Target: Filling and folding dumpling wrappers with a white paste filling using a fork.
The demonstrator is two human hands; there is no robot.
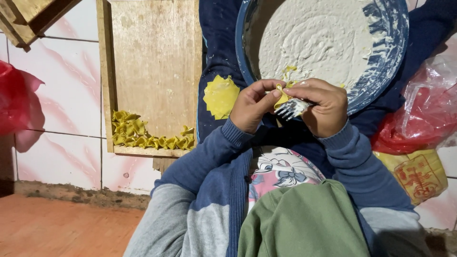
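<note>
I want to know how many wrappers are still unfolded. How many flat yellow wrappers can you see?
2. One wrapper lies flat on the blue cloth left of the bowl; another is pinched between the left hand and right hand. More may be hidden.

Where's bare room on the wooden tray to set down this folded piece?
The tray is bare across its upper and middle board, above the folded yellow pieces crowded along its bottom rim. The lap is crowded: bowl of filling, a stack of wrappers, and both hands, left hand and right hand, on wrapper and fork.
</note>
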